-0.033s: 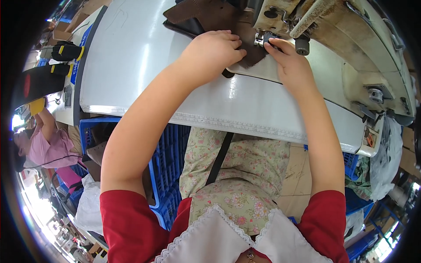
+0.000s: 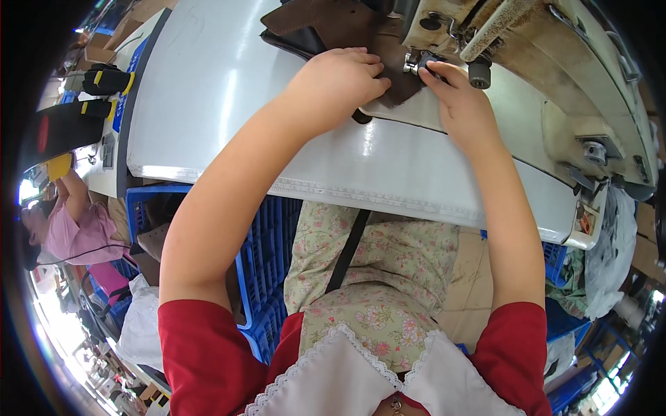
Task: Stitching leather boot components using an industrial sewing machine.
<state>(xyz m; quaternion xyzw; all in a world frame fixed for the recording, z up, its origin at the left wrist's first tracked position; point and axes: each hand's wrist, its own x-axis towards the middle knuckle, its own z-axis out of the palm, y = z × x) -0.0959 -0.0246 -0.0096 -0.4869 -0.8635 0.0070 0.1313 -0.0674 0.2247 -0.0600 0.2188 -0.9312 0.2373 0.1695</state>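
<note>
My left hand (image 2: 338,87) lies palm down on a brown leather piece (image 2: 340,26), its fingers stretched out to the right and resting flat on it. The leather reaches under the machine head, with a black layer showing at its left edge. At the needle area of the sewing machine (image 2: 531,38), a shiny metal presser foot (image 2: 411,62) stands by the leather's right edge. My right hand (image 2: 465,100) has thumb and forefinger closed on a small dark part (image 2: 431,58) beside that foot. The needle tip is too small to make out.
The pale machine table (image 2: 208,104) has a ruler strip (image 2: 374,201) along its near edge. Blue crates (image 2: 267,249) stand below on the left. A clear plastic bag (image 2: 610,256) hangs at the right. Far left, a person in pink (image 2: 80,225) works at another machine.
</note>
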